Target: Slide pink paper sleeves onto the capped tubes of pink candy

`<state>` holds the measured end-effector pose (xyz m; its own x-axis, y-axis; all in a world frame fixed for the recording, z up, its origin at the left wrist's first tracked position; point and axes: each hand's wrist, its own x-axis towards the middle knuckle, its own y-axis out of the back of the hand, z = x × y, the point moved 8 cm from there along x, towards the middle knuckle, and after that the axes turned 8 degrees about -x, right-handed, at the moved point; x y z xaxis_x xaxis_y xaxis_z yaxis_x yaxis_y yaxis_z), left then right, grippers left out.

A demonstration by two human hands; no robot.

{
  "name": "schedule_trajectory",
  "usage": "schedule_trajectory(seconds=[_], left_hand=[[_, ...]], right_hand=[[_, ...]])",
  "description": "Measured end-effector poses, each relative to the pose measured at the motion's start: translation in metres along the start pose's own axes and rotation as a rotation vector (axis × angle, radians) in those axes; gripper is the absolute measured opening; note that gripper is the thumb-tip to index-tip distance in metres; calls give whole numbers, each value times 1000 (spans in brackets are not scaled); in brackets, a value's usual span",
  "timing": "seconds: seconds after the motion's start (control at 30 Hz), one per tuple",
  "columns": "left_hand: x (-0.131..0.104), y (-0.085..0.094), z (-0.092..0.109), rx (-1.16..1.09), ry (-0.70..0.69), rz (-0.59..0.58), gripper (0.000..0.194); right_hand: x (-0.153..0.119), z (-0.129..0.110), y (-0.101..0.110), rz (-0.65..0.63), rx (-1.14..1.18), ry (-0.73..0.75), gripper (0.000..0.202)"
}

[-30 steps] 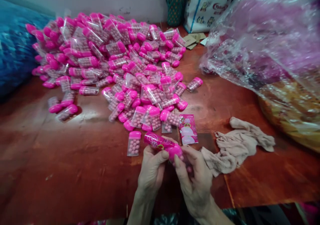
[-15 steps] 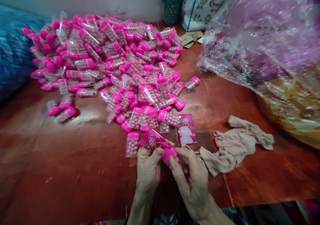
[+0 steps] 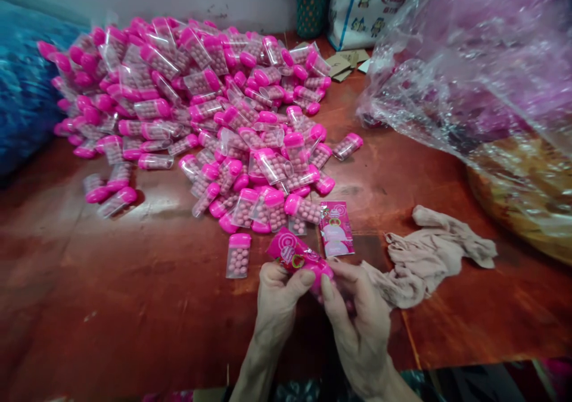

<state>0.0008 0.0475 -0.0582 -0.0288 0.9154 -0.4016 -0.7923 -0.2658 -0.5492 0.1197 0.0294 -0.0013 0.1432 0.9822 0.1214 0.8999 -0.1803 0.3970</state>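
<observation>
My left hand (image 3: 277, 301) pinches a pink printed wrapper sleeve (image 3: 288, 249) between thumb and fingers. Just to its right, my right hand (image 3: 361, 315) is closed around a small clear candy bottle (image 3: 320, 268) with a pink cap. The cap end meets the lower end of the sleeve; how far it is inside I cannot tell, as the fingers cover that part. A capped candy bottle (image 3: 238, 262) filled with pink balls lies flat to the left of my hands. Beyond my right hand lies a flat stack of printed sleeves (image 3: 336, 235).
A large heap of pink-capped candy bottles (image 3: 201, 92) covers the back of the table (image 3: 134, 307). A crumpled beige cloth (image 3: 429, 259) lies at right. Behind it sits a clear plastic bag (image 3: 447, 86) with pink contents. A blue bag (image 3: 31, 86) stands at left.
Both hands have shifted slightly right with the sleeve and bottle, still joined in the same grip. The rest of the scene has moved only slightly in view.
</observation>
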Motion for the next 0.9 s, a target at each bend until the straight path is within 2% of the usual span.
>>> schedule_trajectory(seconds=[0.17, 0.3, 0.4, 0.53, 0.7, 0.9], left_hand=[[-2, 5, -3, 12, -5, -4, 16], [0, 6, 0, -10, -19, 14, 20], [1, 7, 5, -58, -35, 80, 18], [4, 12, 9, -141, -44, 176, 16], [6, 13, 8, -190, -35, 214, 17], [7, 14, 7, -223, -27, 227, 16]], right_hand=[[0, 0, -2, 4, -34, 29, 16], [1, 12, -11, -68, 117, -123, 12], [-1, 17, -18, -131, 153, -188, 17], [0, 15, -21, -170, 42, -148, 33], [2, 18, -26, -216, -7, -155, 18], [1, 21, -31, -348, -4, -205, 8]])
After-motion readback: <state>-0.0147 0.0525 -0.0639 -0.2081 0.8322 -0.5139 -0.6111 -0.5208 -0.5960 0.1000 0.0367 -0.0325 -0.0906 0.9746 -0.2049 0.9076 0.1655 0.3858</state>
